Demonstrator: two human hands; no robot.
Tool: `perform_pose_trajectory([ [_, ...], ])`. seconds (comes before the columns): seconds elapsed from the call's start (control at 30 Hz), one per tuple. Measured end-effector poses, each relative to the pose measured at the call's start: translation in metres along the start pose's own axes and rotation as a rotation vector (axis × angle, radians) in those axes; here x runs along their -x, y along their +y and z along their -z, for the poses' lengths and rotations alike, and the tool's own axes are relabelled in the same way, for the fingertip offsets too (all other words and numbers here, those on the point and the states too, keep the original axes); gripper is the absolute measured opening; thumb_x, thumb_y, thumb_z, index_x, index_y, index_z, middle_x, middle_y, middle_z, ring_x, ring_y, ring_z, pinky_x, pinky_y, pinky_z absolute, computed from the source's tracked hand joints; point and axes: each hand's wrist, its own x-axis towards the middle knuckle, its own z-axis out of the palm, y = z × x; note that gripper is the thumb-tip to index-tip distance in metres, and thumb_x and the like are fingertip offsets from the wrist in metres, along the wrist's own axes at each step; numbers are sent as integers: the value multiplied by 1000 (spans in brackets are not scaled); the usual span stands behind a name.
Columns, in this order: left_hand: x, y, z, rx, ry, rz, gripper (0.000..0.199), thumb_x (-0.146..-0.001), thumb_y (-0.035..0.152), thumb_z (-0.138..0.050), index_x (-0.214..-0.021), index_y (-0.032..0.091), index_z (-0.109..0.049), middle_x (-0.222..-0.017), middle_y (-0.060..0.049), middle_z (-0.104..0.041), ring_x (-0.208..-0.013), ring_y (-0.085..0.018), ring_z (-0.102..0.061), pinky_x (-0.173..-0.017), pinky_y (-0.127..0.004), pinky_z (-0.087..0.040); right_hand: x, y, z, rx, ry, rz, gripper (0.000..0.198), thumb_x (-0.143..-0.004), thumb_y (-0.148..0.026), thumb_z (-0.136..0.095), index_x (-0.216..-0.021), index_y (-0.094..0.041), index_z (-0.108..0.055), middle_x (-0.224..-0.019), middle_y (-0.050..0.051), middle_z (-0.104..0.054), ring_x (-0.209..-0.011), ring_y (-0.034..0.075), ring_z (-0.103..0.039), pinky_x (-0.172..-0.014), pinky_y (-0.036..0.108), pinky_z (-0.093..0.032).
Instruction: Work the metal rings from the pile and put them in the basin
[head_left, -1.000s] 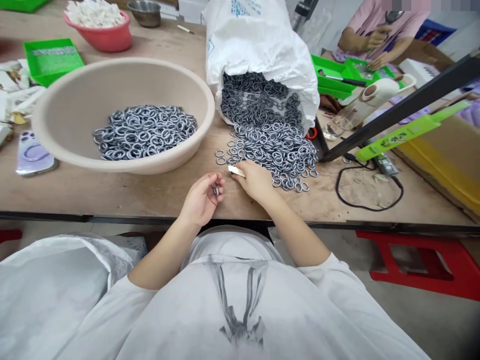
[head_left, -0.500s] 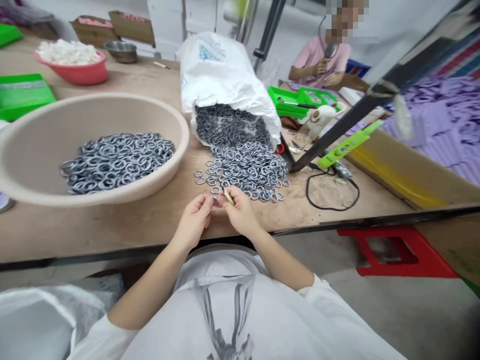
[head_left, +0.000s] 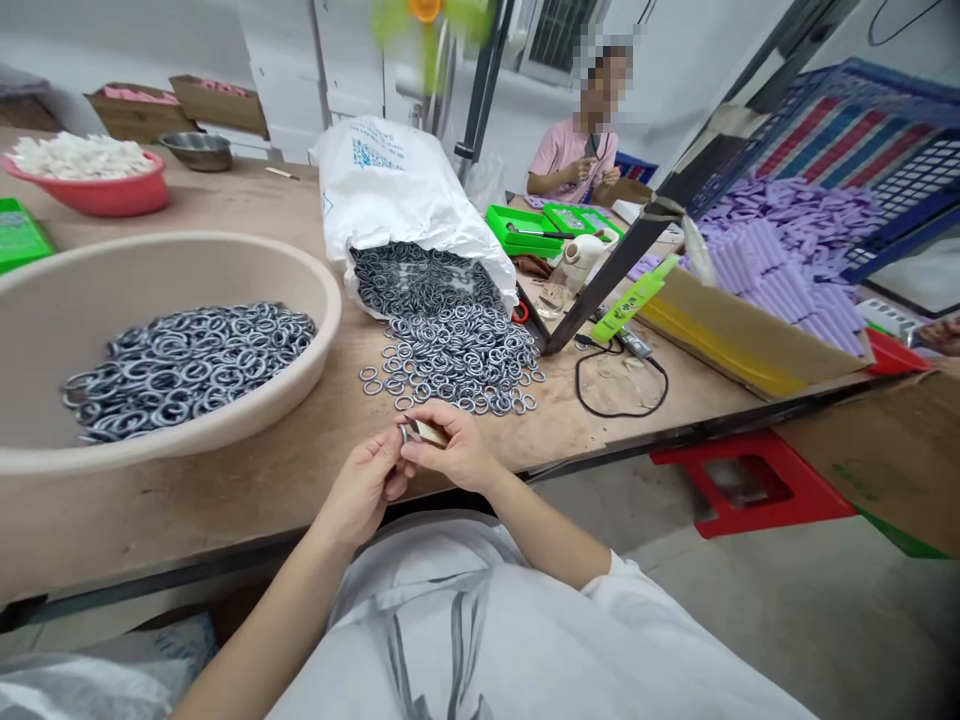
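Nearer the person than the white sack [head_left: 401,195], the left hand [head_left: 364,485] pinches a grey ring [head_left: 404,434] in its fingers, and the right hand's [head_left: 459,450] fingers are closed round a small pale-handled tool [head_left: 429,432], its dark tip beside that ring. Loose rings [head_left: 465,350] spill from the sack onto the tabletop [head_left: 187,510]; left of it stands a beige basin [head_left: 172,265] of similar rings [head_left: 202,360].

The rings [head_left: 465,355] are grey, the basin [head_left: 187,265] beige, the sack [head_left: 420,190] white with blue print, the stool [head_left: 814,495] red, the sheet [head_left: 840,145] striped red, white and blue
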Motion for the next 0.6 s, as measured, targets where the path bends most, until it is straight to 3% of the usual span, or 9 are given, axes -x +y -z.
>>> perform_pose_trajectory([
  [0.17,3,-2,-5,-9,-1,-42,49,-68,57,-78,-66,15,-53,-57,4,-47,-46,-3,-29,-40,-15,-23,5,4,-3,-40,36,-23,37,-72,-42,-77,-100,-21,-66,-93,2,-65,-83,15,-60,-80,30,-49],
  [0.3,3,-2,-7,-12,14,-24,51,-65,58,-80,-67,16,-51,-54,5,-44,-46,-4,-28,-39,-15,-22,4,3,0,55,11,15,31,-75,-38,-75,-99,-21,-69,-94,3,-66,-88,17,-60,-85,31,-47],
  [0.6,-6,-19,-10,-3,-13,7,51,-70,57,-75,-64,17,-43,-51,9,-36,-40,-2,-24,-39,-16,-17,5,13,4,122,61,72,17,-76,-35,-71,-83,-19,-69,-76,0,-64,-72,14,-56,-72,27,-46],
])
